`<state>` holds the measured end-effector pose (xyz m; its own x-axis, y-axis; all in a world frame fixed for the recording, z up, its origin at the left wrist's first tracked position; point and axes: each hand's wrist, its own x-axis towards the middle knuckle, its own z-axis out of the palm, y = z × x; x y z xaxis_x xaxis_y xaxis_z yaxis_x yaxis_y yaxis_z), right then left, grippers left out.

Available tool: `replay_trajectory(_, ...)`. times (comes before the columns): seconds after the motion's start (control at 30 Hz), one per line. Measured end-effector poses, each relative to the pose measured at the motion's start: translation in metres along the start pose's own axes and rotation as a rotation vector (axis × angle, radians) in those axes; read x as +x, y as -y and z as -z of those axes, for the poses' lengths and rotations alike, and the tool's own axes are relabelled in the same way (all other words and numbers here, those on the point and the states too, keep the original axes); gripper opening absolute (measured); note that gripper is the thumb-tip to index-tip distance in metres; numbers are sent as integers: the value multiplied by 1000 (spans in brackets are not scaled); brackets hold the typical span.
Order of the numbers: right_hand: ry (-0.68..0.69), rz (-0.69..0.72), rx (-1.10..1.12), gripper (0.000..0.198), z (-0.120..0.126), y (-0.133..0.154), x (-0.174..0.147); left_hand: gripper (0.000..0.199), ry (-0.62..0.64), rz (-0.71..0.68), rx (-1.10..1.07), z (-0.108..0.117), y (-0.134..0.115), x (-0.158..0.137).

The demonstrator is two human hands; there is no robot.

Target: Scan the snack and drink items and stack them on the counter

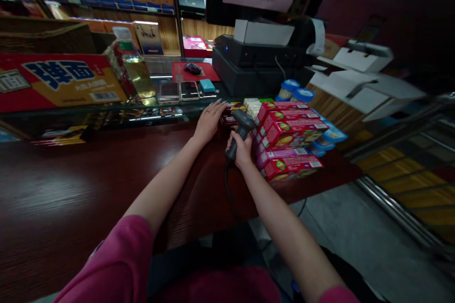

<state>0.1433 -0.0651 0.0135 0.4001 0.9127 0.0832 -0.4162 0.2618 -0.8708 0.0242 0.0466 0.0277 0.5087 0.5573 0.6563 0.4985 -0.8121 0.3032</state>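
My right hand (242,147) is wrapped round the handle of a dark grey barcode scanner (244,123), whose cable hangs down over the counter edge. My left hand (209,120) lies to the left of the scanner with its fingers stretched forward. Its fingertips reach the near side of some small dark and yellow packs (229,112), partly hidden by the hand and scanner. Just right of the scanner stands a stack of red boxes (293,128) with purple ones among them. Pale small boxes (251,106) sit behind the scanner head.
The dark red wooden counter (71,189) runs leftward. On the glass shelf are a bottle (137,73), phones (189,91), a light blue box (207,85) and a mouse (192,68). A black cash drawer (245,68) stands behind. Blue-lidded tubs (289,89) flank the red boxes.
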Motion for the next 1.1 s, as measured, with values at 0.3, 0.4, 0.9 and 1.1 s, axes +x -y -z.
replay_trajectory(0.3,-7,6,5,41,-8,-2,11,43,95,-49,136,12,0,7)
replay_trajectory(0.4,7,34,23,42,-12,12,0,37,-34,29,4,27,-5,0)
replay_trajectory(0.9,743,-521,-34,36,-69,-23,-39,53,-313,981,-687,154,54,-160)
replay_trajectory(1.1,796,-575,-80,34,-105,-47,-44,49,-374,976,-690,159,56,-175)
